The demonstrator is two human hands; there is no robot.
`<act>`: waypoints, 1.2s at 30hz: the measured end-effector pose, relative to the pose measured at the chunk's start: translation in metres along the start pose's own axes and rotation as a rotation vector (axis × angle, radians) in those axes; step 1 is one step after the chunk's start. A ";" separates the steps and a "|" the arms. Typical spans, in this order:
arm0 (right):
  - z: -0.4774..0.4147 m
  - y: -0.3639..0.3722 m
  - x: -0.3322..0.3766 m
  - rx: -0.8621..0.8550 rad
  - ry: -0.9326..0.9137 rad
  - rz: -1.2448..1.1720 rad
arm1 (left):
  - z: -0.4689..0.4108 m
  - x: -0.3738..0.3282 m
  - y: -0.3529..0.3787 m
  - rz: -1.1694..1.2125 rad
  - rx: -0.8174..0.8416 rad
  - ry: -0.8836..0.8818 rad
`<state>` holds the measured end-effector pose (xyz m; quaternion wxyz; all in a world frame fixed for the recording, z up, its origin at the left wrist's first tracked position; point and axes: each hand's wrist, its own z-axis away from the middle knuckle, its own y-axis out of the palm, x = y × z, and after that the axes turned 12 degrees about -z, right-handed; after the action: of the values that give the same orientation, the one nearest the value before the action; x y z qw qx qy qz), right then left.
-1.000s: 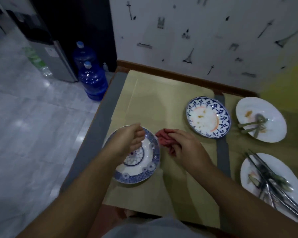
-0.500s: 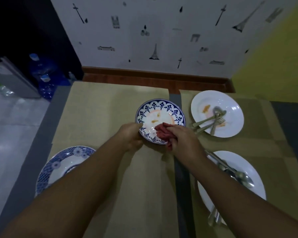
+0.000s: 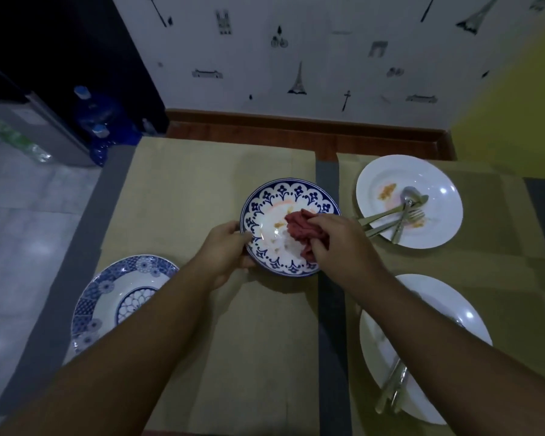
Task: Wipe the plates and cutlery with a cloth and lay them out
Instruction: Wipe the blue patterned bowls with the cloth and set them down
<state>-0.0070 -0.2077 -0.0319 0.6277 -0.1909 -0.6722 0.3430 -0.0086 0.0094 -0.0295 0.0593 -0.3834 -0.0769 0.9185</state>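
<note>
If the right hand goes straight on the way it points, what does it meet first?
Probably the orange stain on the blue plate, just beyond the cloth the right hand grips; then the rim.

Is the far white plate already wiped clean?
No, the far white plate shows orange smears, and used cutlery lies on it.

The right forearm [image 3: 422, 338] hides much of the near white plate [image 3: 447, 298] and its cutlery [image 3: 392, 388].
</note>
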 end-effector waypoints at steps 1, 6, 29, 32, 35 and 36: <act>-0.002 -0.001 0.003 -0.007 -0.009 0.009 | 0.008 0.004 -0.002 0.011 0.001 0.022; -0.004 0.007 0.024 -0.028 -0.061 0.140 | 0.046 0.023 -0.011 0.063 0.076 0.104; 0.062 0.014 0.072 0.134 -0.003 -0.048 | 0.089 0.073 -0.041 0.153 0.077 0.161; 0.086 0.025 0.064 0.241 0.043 0.057 | 0.088 0.075 -0.043 0.149 0.063 0.149; 0.099 0.035 0.064 0.370 0.000 0.152 | 0.088 0.080 -0.044 0.166 0.073 0.112; 0.101 0.040 0.067 0.362 -0.081 0.168 | 0.088 0.081 -0.044 0.173 0.079 0.106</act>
<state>-0.1213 -0.1561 -0.0103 0.5935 -0.1165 -0.6058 0.5170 -0.1262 0.0580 -0.0163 -0.0010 -0.4341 -0.0042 0.9009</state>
